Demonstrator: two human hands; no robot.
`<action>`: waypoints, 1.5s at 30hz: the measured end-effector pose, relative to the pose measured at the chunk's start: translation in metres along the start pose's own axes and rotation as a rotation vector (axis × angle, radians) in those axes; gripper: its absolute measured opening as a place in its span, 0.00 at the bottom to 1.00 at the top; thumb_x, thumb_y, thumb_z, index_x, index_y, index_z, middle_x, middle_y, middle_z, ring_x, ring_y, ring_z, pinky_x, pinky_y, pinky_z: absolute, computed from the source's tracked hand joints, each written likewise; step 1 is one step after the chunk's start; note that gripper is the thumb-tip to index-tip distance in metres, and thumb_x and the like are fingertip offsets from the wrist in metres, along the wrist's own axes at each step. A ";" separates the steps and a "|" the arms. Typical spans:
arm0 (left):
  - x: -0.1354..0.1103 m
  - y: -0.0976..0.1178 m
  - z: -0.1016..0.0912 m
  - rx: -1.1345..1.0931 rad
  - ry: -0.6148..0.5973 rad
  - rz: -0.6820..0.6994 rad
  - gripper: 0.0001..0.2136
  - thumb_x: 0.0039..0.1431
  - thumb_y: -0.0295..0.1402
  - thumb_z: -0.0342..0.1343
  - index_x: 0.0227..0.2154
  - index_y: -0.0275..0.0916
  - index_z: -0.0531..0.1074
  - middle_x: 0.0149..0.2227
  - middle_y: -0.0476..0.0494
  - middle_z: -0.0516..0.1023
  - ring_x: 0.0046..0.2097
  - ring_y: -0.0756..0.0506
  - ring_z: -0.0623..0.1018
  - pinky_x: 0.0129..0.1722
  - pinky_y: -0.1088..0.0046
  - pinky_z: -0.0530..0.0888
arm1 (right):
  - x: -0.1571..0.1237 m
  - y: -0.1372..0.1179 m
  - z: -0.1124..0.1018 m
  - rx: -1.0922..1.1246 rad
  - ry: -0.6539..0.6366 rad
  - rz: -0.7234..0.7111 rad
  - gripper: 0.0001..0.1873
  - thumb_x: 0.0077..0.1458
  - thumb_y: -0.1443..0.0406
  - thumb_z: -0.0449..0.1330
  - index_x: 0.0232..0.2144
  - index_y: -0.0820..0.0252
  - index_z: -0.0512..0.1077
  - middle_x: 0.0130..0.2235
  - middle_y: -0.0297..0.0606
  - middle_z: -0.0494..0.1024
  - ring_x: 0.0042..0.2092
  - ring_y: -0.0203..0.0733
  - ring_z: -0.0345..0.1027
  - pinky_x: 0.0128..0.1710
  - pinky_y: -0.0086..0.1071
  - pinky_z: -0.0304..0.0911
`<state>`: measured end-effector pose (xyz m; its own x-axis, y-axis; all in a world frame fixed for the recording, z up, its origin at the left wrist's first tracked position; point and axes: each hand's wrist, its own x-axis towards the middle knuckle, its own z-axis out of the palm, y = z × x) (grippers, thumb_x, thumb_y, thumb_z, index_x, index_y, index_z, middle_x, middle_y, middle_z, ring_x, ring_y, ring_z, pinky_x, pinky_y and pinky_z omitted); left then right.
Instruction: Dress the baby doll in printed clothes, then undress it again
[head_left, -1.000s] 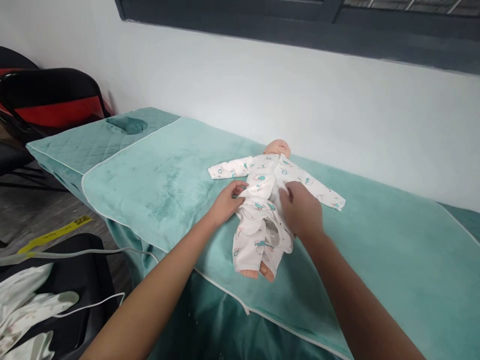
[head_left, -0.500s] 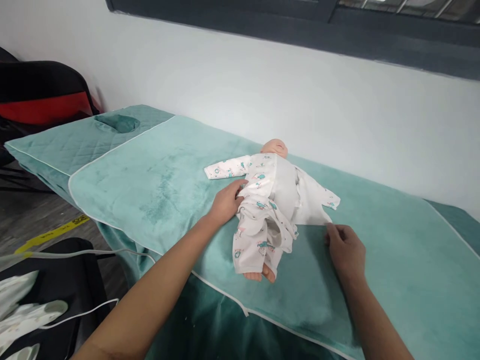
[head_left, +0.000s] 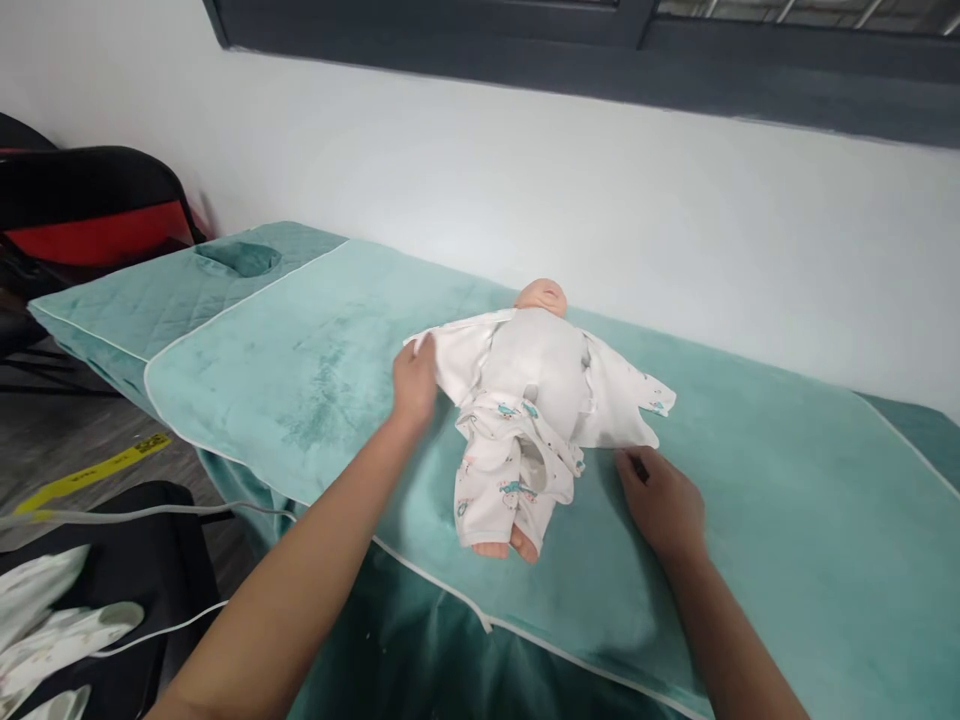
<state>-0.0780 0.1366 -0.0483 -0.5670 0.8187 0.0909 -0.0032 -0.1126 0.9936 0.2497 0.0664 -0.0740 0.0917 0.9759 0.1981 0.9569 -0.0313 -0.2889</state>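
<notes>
The doll [head_left: 541, 352] lies on its back on the teal blanket [head_left: 300, 370] covering the bed [head_left: 142, 292]. Its head is toward the far edge by the wall and its bare feet point to the near edge. Its white printed romper [head_left: 501, 472] is spread open at the chest. The left hand [head_left: 415, 385] pinches the romper's flap on that side. The right hand [head_left: 661, 500] rests on the blanket with curled fingertips at the other flap's hem; whether it grips cloth cannot be told.

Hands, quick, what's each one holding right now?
Left hand: closed on the romper's open flap.
Right hand: touching its other flap, grip cannot be told.
</notes>
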 end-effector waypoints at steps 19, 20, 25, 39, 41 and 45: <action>-0.033 -0.003 -0.054 0.188 -0.880 0.074 0.10 0.53 0.39 0.63 0.32 0.39 0.72 0.47 0.43 0.75 0.47 0.44 0.72 0.47 0.68 0.66 | -0.003 -0.054 -0.006 0.907 -0.255 -0.323 0.11 0.52 0.57 0.66 0.34 0.54 0.70 0.40 0.35 0.71 0.43 0.41 0.66 0.43 0.34 0.63; -0.033 -0.003 -0.054 0.163 -0.883 0.064 0.10 0.55 0.41 0.62 0.31 0.38 0.72 0.49 0.42 0.75 0.49 0.43 0.72 0.49 0.67 0.66 | -0.001 -0.054 -0.008 0.868 -0.276 -0.354 0.11 0.52 0.58 0.66 0.33 0.54 0.69 0.39 0.34 0.70 0.42 0.41 0.65 0.42 0.34 0.63; -0.032 -0.005 -0.048 0.123 -0.817 -0.008 0.14 0.62 0.44 0.54 0.42 0.40 0.74 0.47 0.43 0.75 0.50 0.43 0.71 0.52 0.66 0.65 | 0.004 -0.052 -0.015 0.677 -0.208 -0.495 0.09 0.57 0.60 0.63 0.30 0.55 0.66 0.36 0.34 0.72 0.40 0.40 0.66 0.40 0.34 0.61; -0.028 -0.008 -0.041 0.132 -0.878 0.011 0.10 0.50 0.35 0.63 0.29 0.38 0.67 0.32 0.51 0.67 0.34 0.51 0.64 0.35 0.74 0.62 | 0.013 -0.070 -0.011 0.189 0.311 -0.647 0.06 0.56 0.70 0.56 0.29 0.55 0.64 0.45 0.38 0.79 0.45 0.44 0.72 0.39 0.34 0.65; -0.029 -0.010 -0.041 0.144 -0.864 0.035 0.10 0.51 0.35 0.62 0.28 0.38 0.66 0.32 0.51 0.66 0.33 0.51 0.64 0.34 0.74 0.62 | 0.023 -0.073 -0.013 0.161 0.296 -0.604 0.06 0.55 0.70 0.56 0.30 0.55 0.64 0.49 0.40 0.78 0.49 0.47 0.70 0.40 0.36 0.65; -0.034 -0.013 -0.041 0.136 -0.771 0.090 0.11 0.51 0.35 0.62 0.26 0.39 0.64 0.33 0.50 0.66 0.33 0.50 0.64 0.34 0.74 0.62 | 0.039 -0.081 -0.023 0.231 0.154 -0.589 0.05 0.57 0.69 0.55 0.36 0.54 0.67 0.49 0.41 0.77 0.51 0.48 0.68 0.47 0.40 0.64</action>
<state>-0.0930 0.0869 -0.0667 0.1709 0.9750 0.1423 0.1451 -0.1677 0.9751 0.1824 0.1025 -0.0216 -0.3753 0.7726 0.5121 0.7768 0.5636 -0.2810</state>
